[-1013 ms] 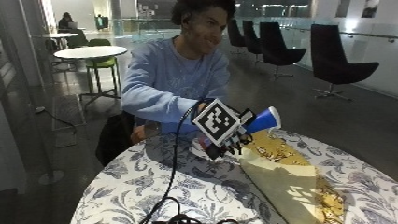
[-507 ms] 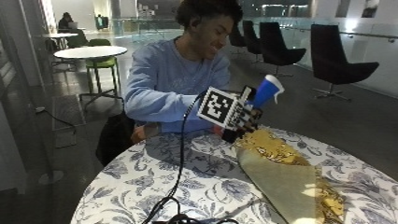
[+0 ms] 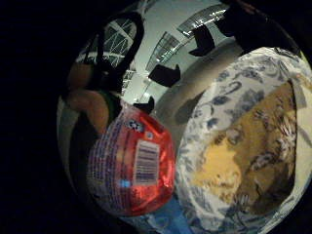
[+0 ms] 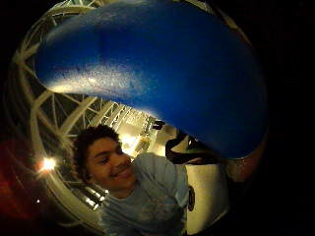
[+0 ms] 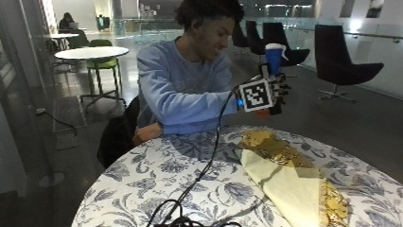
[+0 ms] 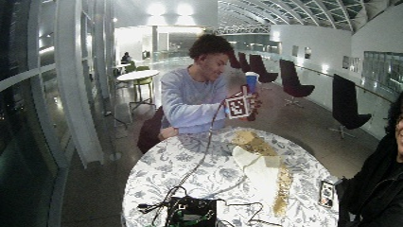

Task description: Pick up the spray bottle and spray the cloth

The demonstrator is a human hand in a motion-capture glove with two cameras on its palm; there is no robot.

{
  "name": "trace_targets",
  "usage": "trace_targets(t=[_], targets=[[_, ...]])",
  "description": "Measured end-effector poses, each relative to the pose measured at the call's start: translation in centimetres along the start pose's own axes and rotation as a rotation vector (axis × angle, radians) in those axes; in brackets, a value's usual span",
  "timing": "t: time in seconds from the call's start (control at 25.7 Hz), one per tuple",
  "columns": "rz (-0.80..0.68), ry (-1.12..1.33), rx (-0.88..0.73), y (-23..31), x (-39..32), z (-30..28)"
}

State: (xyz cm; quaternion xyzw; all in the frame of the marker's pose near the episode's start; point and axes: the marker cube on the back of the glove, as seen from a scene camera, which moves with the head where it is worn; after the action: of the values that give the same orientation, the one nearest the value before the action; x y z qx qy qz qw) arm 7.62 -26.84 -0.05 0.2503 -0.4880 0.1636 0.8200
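1. A seated person's black-gloved right hand (image 5: 272, 94) curls round a blue-capped, red-labelled plastic spray bottle (image 5: 273, 59), upright, well above the gold-and-cream patterned cloth (image 5: 290, 177).
2. Risk: sprayed from that height, mist may miss the cloth and wet the blue floral round table (image 5: 157, 177).
3. The bottle's contents cannot be made out.

Public atrium or lounge: arched glass roof (image 6: 296, 12), black lounge chairs (image 5: 343, 52), round café tables (image 5: 88, 53), glass railing (image 5: 378, 42).
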Motion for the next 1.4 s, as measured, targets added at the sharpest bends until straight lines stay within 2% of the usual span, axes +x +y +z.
trace_targets(t=[0.27, 0.51, 0.82, 1.01, 1.17, 1.4], targets=[[0.028, 0.019, 0.03, -1.8, 5.8, 4.4], [0.053, 0.082, -0.091, 0.5, 9.4, 6.3], [0.084, 0.027, -0.163, 1.5, 9.6, 7.4], [0.055, 0.021, -0.161, 3.1, 7.1, 4.4], [-0.004, 0.151, -0.261, 7.5, 4.8, 0.3], [-0.039, 0.418, -0.161, 13.1, 2.0, -6.1]])
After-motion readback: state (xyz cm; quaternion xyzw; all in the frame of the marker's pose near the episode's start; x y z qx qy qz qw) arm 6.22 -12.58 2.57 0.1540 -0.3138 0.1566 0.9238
